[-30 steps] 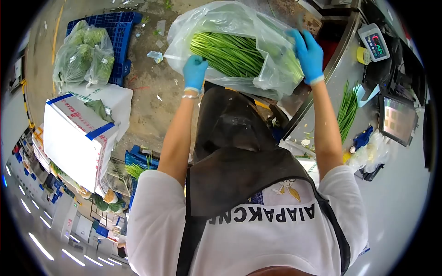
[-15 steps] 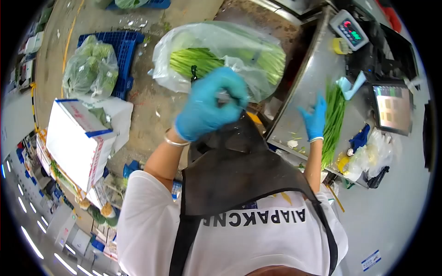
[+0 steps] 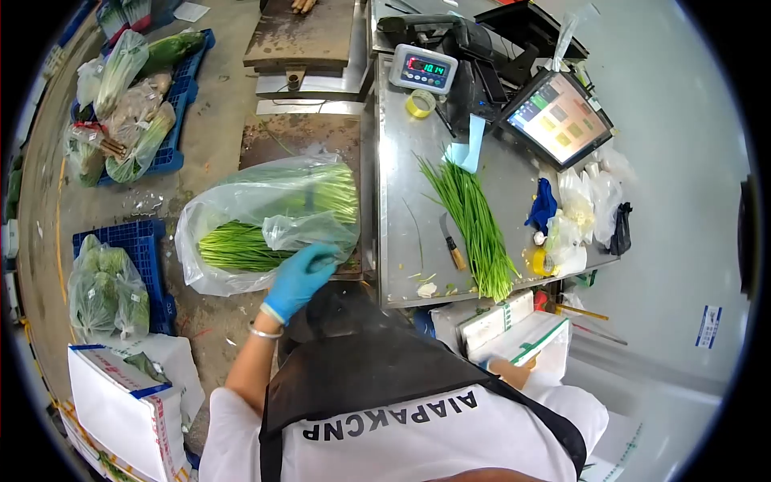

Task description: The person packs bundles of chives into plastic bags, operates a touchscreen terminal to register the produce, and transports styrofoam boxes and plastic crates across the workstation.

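A clear plastic bag [image 3: 241, 201] lies on the brown platform at centre left, with bunches of long green stalks [image 3: 241, 247] inside. My left hand [image 3: 303, 281], in a blue glove, is at the bag's near right edge, its fingers closed on the plastic. Loose green stalks [image 3: 474, 225] lie on the metal table [image 3: 405, 193], beside a knife [image 3: 452, 243]. Only a sliver of blue glove shows of my right hand [image 3: 485, 363], low by the white foam boxes [image 3: 514, 329]; its fingers are hidden.
On the table stand a scale [image 3: 423, 68] showing green digits, a tape roll [image 3: 420, 104], a touch screen [image 3: 558, 119] and crumpled plastic bags [image 3: 590, 197]. At left are bagged vegetables [image 3: 108, 289] on blue pallets [image 3: 132, 237] and a white box [image 3: 120, 410].
The view has swung towards the table. My left hand has come down to the bag's edge. My right hand has left the tabletop beside the loose stalks and dropped low beside the foam boxes.
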Available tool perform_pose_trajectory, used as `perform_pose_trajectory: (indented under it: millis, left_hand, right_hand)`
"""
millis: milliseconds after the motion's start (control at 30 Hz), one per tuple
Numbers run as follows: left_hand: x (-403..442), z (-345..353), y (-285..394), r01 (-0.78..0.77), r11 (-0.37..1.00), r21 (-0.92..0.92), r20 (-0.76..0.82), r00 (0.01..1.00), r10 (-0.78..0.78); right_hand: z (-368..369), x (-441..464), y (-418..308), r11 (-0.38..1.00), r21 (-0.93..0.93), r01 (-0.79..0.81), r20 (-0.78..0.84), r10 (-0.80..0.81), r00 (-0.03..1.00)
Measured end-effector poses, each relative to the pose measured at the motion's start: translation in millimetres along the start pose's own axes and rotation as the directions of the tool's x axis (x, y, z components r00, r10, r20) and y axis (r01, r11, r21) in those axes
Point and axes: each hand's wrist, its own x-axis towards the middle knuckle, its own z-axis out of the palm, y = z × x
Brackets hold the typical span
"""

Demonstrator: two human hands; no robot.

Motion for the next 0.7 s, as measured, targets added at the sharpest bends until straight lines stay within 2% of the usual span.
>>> perform_pose_trajectory:
  millis: [33,67,100,133,167,200,233,267,300,333,367,400,433,467,533,567,600,667,700]
  left_hand:
    - [-9,-10,-31,0.097,0.992,-0.086,-0.017,0.995,-0.099]
    - [-18,-21,-60,0.2,0.965,-0.172,-0.026,0.978,-0.207]
    - [-24,-32,-75,0.22,0.96,-0.172,-0.108,0.965,-0.24]
    - [-38,-40,-89,0.252,0.952,-0.176,-0.194,0.939,-0.285]
    - [-44,-49,-106,0.225,0.953,-0.204,-0.266,0.924,-0.276]
    - [-48,-61,-101,0.279,0.96,0.011,-0.366,0.895,-0.256]
    - [-52,-70,-115,0.22,0.965,0.145,-0.533,0.839,-0.111]
    - [-56,-82,-132,0.262,0.945,0.194,-0.665,0.743,-0.069]
    - [-58,-90,-119,0.296,0.925,0.239,-0.801,0.599,0.015]
    - [-61,-105,-122,0.418,0.861,0.29,-0.854,0.519,0.036]
    - [-61,-122,-132,0.544,0.712,0.444,-0.87,0.451,0.198]
    - [-58,-131,-135,0.692,0.624,0.363,-0.928,0.328,0.177]
    - [-56,-143,-150,0.736,0.565,0.371,-0.928,0.278,0.247]
    - [-53,-153,-170,0.773,0.509,0.379,-0.917,0.239,0.32]
    - [-49,-181,-240,0.717,0.652,0.248,-0.961,0.267,0.072]
    - [-51,-194,-264,0.688,0.707,0.164,-0.957,0.284,-0.054]
    - [-53,-208,-275,0.566,0.822,0.064,-0.948,0.293,-0.128]
    - [-54,-235,-293,0.28,0.945,-0.17,-0.9,0.346,-0.265]
    - [-47,-241,-234,0.195,0.922,-0.336,-0.859,0.339,-0.385]
  right_hand:
    - [-34,-13,11,0.679,0.716,-0.162,0.221,0.0,0.975]
    - [-65,-31,40,-0.058,0.842,-0.536,0.536,-0.012,0.844]
    - [-77,-47,67,-0.252,0.727,-0.638,0.666,0.036,0.745]
    - [-85,-62,103,-0.398,0.644,-0.653,0.745,0.132,0.654]
    - [-93,-76,151,-0.434,0.611,-0.661,0.79,0.285,0.543]
    - [-90,-77,192,-0.444,0.672,-0.592,0.705,0.628,0.329]
    - [-90,-72,244,-0.403,0.771,-0.494,0.546,0.817,0.186]
    - [-118,-77,307,-0.393,0.826,-0.404,0.475,0.871,0.123]
    - [-122,-61,350,-0.326,0.883,-0.337,0.367,0.928,0.062]
    - [-143,-53,406,-0.222,0.898,-0.379,0.296,0.944,0.148]
    - [-140,-24,447,-0.093,0.963,-0.253,0.108,0.993,0.046]
    - [-149,0,491,-0.061,0.977,-0.206,0.084,0.991,0.106]
    - [-158,30,530,-0.03,0.994,-0.107,0.043,0.991,0.126]
    - [-155,70,567,0.058,0.997,-0.059,-0.049,0.989,0.139]
    - [-173,135,636,0.095,0.977,-0.191,-0.052,0.975,0.217]
    - [-179,165,661,0.096,0.95,-0.297,-0.065,0.992,0.11]
    - [-185,190,682,0.082,0.913,-0.4,-0.087,0.996,0.004]
    - [-198,223,715,-0.049,0.862,-0.504,0.057,0.998,0.001]
    - [-201,234,730,-0.111,0.824,-0.556,0.13,0.992,-0.006]
